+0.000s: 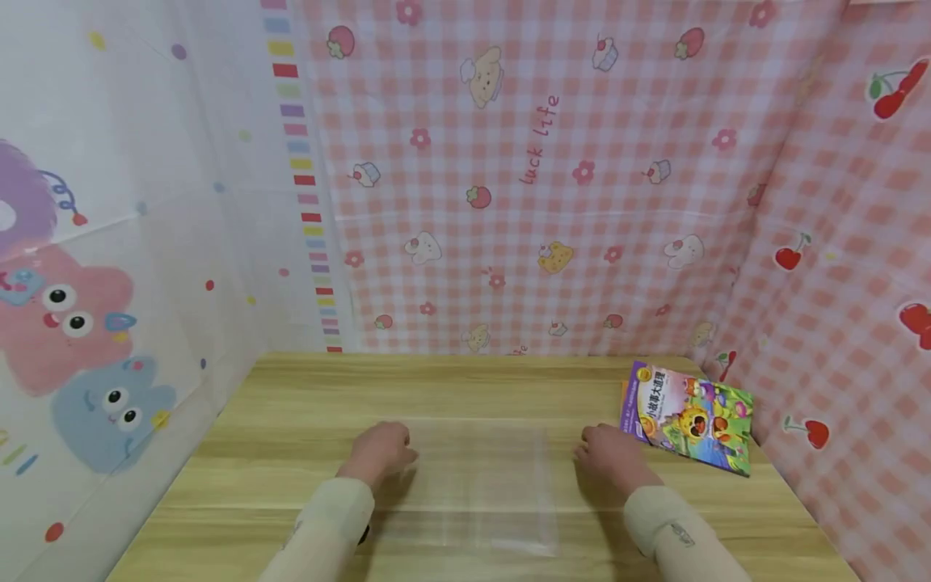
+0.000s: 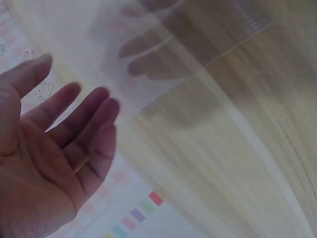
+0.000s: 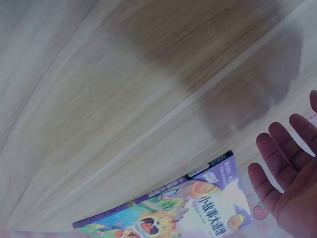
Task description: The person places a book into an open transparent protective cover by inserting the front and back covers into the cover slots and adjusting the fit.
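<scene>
A clear plastic sheet (image 1: 509, 485) lies flat on the wooden table between the two hands, faint vertical creases showing near its right side. Beside its left edge, my left hand (image 1: 380, 453) hovers close over the table with relaxed, slightly bent fingers. In the left wrist view that hand (image 2: 59, 144) holds nothing, and the sheet (image 2: 163, 59) mirrors its fingers. To the sheet's right, my right hand (image 1: 612, 457) is held loosely, nearest the colourful children's book (image 1: 691, 420). The right wrist view shows this hand (image 3: 292, 183) with its fingers spread and nothing in it.
The book lies at the table's right edge, with an orange edge (image 1: 623, 394) of another item showing beneath it. Pink checked cloth (image 1: 538, 218) hangs behind the table (image 1: 305, 404). Printed cloth walls (image 1: 182, 323) stand at left and right.
</scene>
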Available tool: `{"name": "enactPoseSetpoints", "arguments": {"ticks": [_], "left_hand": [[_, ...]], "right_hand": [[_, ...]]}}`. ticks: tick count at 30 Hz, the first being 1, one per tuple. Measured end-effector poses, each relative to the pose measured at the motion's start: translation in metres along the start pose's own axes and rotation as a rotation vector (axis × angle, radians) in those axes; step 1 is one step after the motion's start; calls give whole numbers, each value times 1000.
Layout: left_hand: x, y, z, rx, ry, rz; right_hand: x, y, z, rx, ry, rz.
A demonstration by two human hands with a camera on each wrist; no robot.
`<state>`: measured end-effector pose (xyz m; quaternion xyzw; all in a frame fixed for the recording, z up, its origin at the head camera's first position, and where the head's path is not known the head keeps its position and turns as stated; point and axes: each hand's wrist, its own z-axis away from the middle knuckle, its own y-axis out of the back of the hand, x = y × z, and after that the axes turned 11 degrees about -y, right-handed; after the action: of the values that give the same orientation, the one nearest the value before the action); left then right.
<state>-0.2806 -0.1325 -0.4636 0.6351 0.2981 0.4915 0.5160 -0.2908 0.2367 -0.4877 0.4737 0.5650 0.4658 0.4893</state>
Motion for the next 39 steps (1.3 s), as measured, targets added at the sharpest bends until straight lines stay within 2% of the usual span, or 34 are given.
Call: {"name": "enactPoseSetpoints", "arguments": {"ticks": [3,7,11,17,24,27,31,37,39], "left_hand": [[3,4,3,-58,30,25],[4,6,7,-80,42,36],[2,4,8,-71,34,27],[-2,2,8,-62,33,45],[-3,1,11,-43,30,59],[-2,3,11,-37,22,55],[-1,5,11,-31,13,56],[0,8,12,-30,20,58],[1,9,12,-35,22,60]], "right_hand": [[8,1,-2,-5,4,20],[15,4,0,-34,5,29],[20,8,3,-65,-18,29],[32,14,8,-44,-23,15],[63,27,12,-102,-142,56],[80,31,12,-92,-173,86],[98,35,13,-80,-173,116],[114,35,11,-180,-160,108],[117,32,10,-188,-148,99]]}}
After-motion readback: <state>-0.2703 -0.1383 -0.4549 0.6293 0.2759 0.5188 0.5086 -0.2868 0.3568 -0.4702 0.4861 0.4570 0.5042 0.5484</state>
